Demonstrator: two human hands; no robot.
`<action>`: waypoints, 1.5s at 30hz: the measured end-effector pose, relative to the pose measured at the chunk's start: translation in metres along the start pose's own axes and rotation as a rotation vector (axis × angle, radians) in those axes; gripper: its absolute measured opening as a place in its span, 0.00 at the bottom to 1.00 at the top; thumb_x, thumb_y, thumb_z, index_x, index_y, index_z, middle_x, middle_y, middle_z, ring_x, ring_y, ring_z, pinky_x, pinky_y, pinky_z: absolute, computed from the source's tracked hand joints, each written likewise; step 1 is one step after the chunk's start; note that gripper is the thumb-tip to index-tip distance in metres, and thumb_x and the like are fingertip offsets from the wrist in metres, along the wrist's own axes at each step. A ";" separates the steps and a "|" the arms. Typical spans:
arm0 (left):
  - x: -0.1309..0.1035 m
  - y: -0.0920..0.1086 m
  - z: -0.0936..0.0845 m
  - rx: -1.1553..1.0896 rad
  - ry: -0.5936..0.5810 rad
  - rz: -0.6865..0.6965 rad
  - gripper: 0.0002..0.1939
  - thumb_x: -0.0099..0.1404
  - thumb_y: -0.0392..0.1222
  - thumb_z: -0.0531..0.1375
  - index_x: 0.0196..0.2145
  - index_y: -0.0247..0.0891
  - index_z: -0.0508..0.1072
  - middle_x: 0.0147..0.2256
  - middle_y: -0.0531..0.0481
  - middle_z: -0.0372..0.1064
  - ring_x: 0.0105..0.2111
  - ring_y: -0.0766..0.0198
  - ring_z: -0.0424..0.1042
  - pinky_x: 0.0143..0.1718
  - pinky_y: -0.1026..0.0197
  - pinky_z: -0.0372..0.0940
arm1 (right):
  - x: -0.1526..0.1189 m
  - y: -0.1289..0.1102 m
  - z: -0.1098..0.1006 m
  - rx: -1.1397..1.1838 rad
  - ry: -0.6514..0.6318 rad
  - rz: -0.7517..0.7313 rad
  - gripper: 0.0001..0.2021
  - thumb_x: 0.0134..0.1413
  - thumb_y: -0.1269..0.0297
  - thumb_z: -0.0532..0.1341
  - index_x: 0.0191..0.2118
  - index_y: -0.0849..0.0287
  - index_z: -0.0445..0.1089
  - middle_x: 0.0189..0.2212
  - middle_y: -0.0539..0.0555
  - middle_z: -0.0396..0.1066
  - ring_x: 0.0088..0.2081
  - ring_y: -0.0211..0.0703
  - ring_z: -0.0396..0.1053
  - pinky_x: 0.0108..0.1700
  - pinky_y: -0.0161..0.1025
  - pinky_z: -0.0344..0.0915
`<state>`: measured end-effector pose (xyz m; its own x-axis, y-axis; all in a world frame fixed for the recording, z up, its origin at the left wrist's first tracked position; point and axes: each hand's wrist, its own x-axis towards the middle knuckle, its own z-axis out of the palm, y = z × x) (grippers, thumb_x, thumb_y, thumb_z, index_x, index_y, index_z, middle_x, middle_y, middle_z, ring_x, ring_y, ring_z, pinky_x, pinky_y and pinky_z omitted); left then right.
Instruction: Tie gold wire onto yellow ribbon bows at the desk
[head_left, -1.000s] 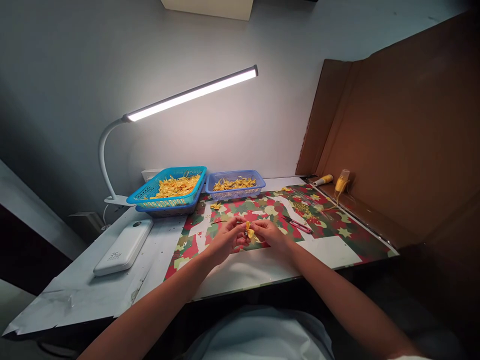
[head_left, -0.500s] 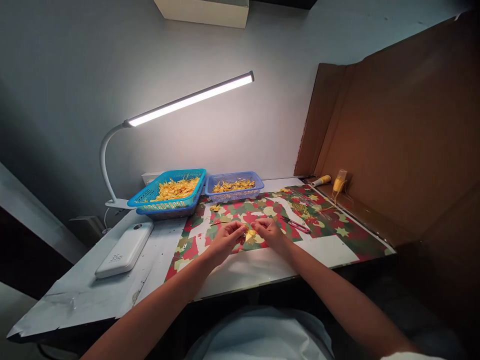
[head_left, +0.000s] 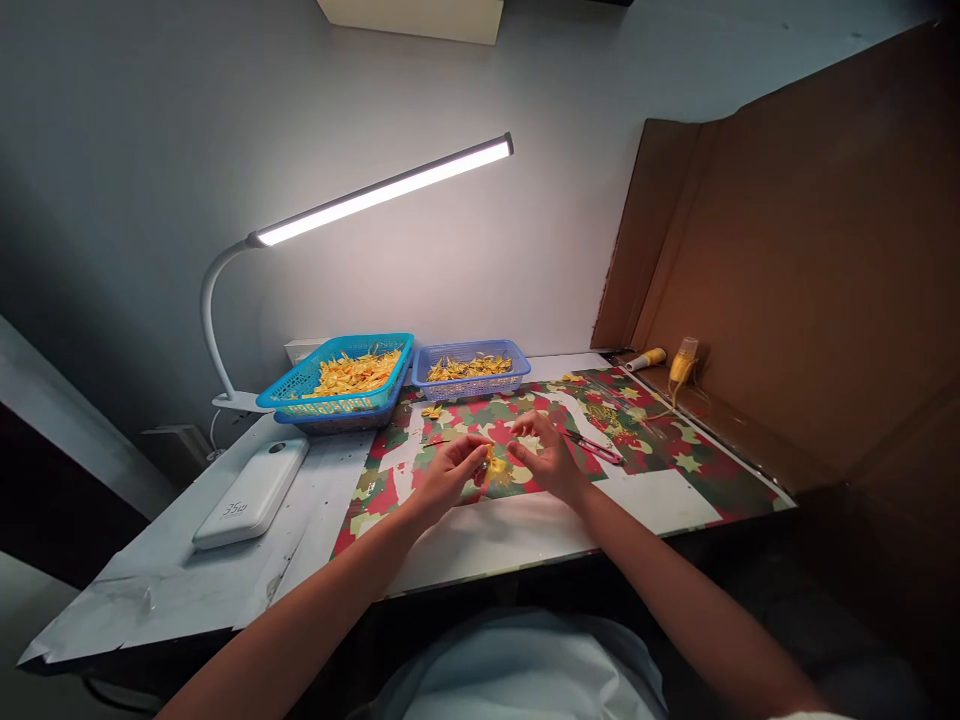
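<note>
Between thumb and fingers, my left hand (head_left: 454, 474) pinches a small yellow ribbon bow (head_left: 496, 466) above the patterned mat. Just right of it is my right hand (head_left: 547, 458), its thumb and fingers apart, and I see nothing held in it. Beyond my right hand a pair of pink-handled thread snips (head_left: 598, 450) lies on the mat (head_left: 645, 462). A few loose yellow bows (head_left: 432, 411) lie farther back, in front of the baskets.
A teal basket (head_left: 289, 402) of yellow pieces sits stacked at back left, beside a purple basket (head_left: 480, 383) with more. A white power bank (head_left: 251, 495) lies left under a lamp (head_left: 386, 190). Yellow thread spools (head_left: 683, 362) stand by the cardboard wall (head_left: 787, 260).
My right hand has let go of the yellow bow, opened its fingers and drawn slightly right. My left hand keeps its pinch. The view has shifted a little.
</note>
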<state>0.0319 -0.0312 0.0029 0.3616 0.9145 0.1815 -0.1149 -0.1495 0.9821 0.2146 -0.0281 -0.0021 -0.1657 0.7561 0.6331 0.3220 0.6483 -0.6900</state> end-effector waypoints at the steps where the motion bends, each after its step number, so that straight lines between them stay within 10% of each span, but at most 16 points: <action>1: 0.001 0.000 0.000 0.015 0.000 0.017 0.20 0.56 0.55 0.62 0.36 0.35 0.69 0.22 0.57 0.60 0.20 0.72 0.59 0.23 0.67 0.56 | -0.001 -0.003 -0.001 -0.024 0.009 -0.048 0.07 0.53 0.59 0.60 0.34 0.56 0.66 0.34 0.53 0.66 0.40 0.44 0.62 0.44 0.43 0.58; 22: 0.003 -0.005 -0.004 0.174 -0.080 0.133 0.15 0.60 0.52 0.59 0.38 0.38 0.68 0.23 0.56 0.62 0.21 0.71 0.60 0.24 0.67 0.57 | -0.002 -0.005 0.007 0.029 -0.216 0.021 0.11 0.53 0.57 0.61 0.25 0.57 0.65 0.28 0.52 0.67 0.37 0.44 0.61 0.43 0.43 0.57; 40: 0.000 0.005 -0.001 0.160 -0.006 0.141 0.14 0.58 0.52 0.60 0.31 0.37 0.72 0.24 0.54 0.63 0.23 0.69 0.63 0.27 0.65 0.61 | -0.004 -0.003 0.001 0.316 -0.270 0.242 0.18 0.55 0.46 0.55 0.40 0.56 0.65 0.37 0.53 0.66 0.39 0.42 0.62 0.41 0.38 0.57; 45: -0.003 0.005 -0.002 0.127 -0.071 0.122 0.15 0.56 0.51 0.64 0.33 0.36 0.74 0.27 0.51 0.68 0.26 0.67 0.66 0.29 0.65 0.63 | -0.007 0.001 0.006 0.374 -0.459 0.402 0.24 0.53 0.39 0.51 0.28 0.58 0.61 0.20 0.45 0.55 0.22 0.34 0.51 0.26 0.34 0.50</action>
<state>0.0286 -0.0343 0.0072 0.4174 0.8585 0.2980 -0.0457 -0.3077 0.9504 0.2101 -0.0323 -0.0090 -0.5033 0.8510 0.1501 0.1124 0.2367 -0.9651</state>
